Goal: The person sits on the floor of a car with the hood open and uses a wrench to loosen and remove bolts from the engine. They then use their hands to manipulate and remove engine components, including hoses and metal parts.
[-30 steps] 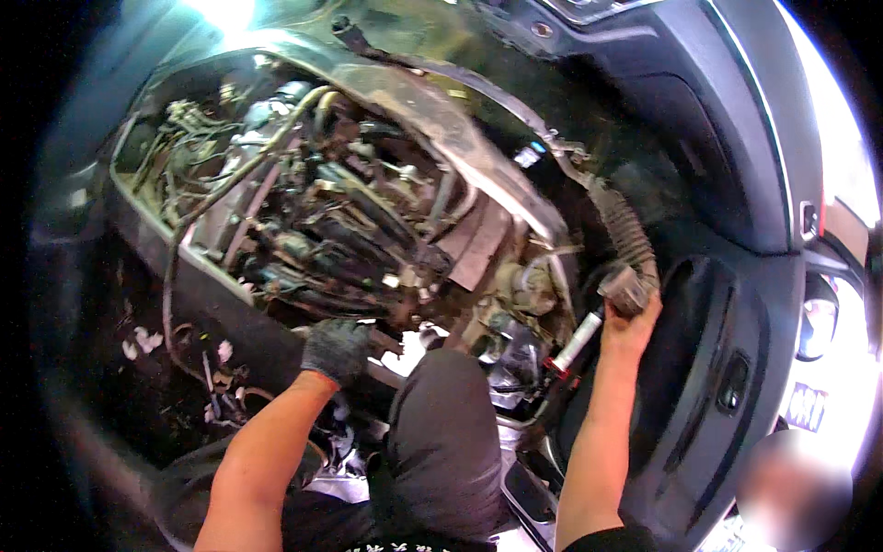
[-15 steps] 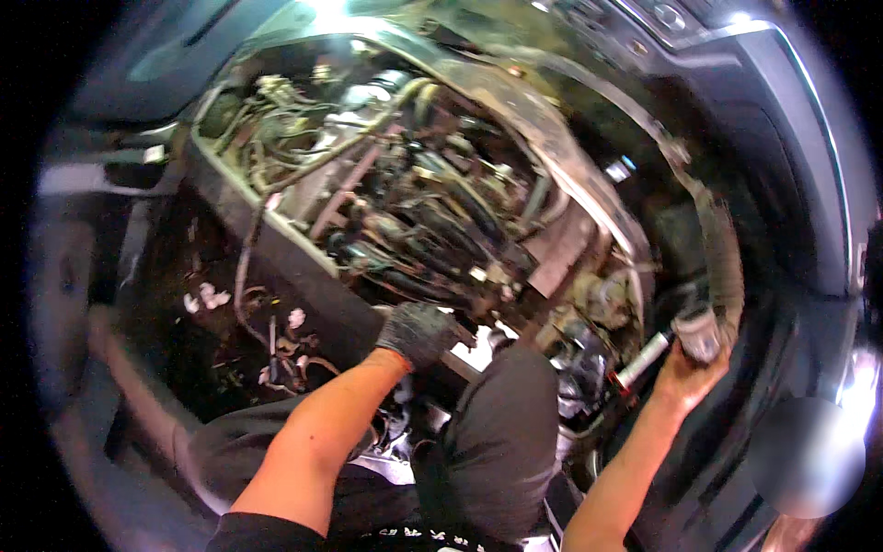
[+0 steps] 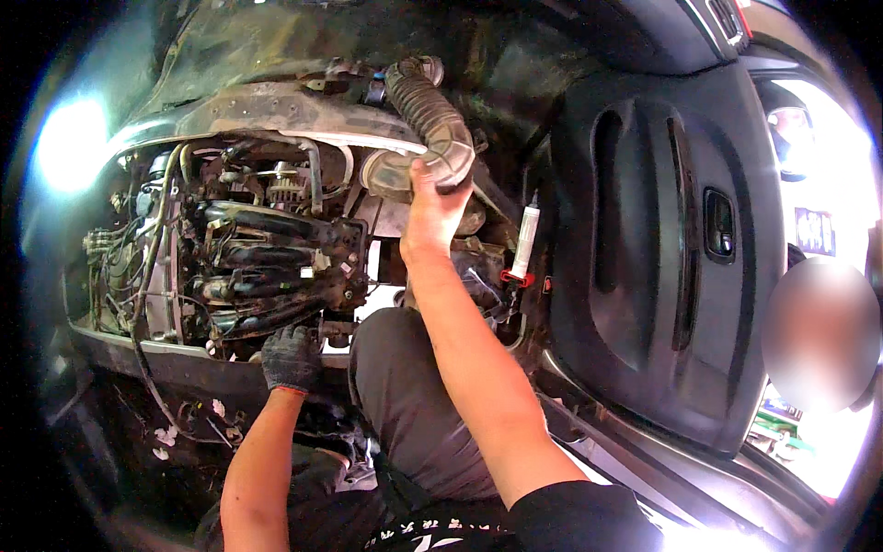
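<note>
My bare right hand [image 3: 436, 204] grips the dirty corrugated hose [image 3: 419, 103] at its grey elbow, holding it over the upper right of an opening that exposes an engine. My left hand [image 3: 289, 357], in a dark grey knit glove, curls at the lower edge of that engine, just below the black branched intake pipes [image 3: 258, 258]; what its fingers grip is hidden. Wires and thin hoses run along the engine's left side. Right of my right forearm stands a white cartridge tube [image 3: 528, 235] with a red fitting.
A black vehicle door [image 3: 644, 276] stands open at the right, with a blurred person [image 3: 819, 336] beyond it. My knee [image 3: 391, 368] is just below the opening. Loose wires with white connectors [image 3: 166, 437] lie at lower left. A bright light shines at upper left.
My right hand has swung the hose from the far right leftward and up, over the engine opening. The view has turned, showing more of the door. My left hand remains at the engine's lower edge.
</note>
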### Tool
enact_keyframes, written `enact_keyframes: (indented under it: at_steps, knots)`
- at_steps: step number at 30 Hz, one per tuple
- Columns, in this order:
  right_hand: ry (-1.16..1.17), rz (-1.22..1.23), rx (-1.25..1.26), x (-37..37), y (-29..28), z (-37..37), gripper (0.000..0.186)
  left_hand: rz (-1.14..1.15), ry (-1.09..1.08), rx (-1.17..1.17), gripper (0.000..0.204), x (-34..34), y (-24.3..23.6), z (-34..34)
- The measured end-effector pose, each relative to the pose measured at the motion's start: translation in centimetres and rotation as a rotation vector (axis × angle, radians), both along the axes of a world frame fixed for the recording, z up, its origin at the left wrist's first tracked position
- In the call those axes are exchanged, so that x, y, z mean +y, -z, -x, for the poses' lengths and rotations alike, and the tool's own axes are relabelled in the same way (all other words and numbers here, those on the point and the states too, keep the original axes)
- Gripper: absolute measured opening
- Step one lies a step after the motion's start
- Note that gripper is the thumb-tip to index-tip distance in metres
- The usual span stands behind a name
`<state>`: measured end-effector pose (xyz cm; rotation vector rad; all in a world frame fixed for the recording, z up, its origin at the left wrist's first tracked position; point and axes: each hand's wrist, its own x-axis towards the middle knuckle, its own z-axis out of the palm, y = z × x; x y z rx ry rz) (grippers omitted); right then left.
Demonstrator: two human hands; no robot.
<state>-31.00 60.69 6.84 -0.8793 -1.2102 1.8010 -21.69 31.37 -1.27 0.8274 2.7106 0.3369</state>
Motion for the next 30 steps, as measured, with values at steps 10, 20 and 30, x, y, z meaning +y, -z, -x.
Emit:
enact_keyframes:
  at_steps: [10,20,30]
  knots:
    - [-0.423,0.271,-0.301,-0.5,1.4,-1.4,0.075,-0.024,-0.038,0.031,0.021,-0.8,-0.3,0.2]
    - [-0.321,0.469,-0.338,4.8,-0.2,2.7,0.074,-0.036,-0.024,0.013,0.013,-0.5,-1.2,0.6]
    - [-0.234,0.677,-0.132,7.6,-1.3,0.9,0.083,-0.026,-0.013,-0.01,0.02,-0.6,0.0,0.1]
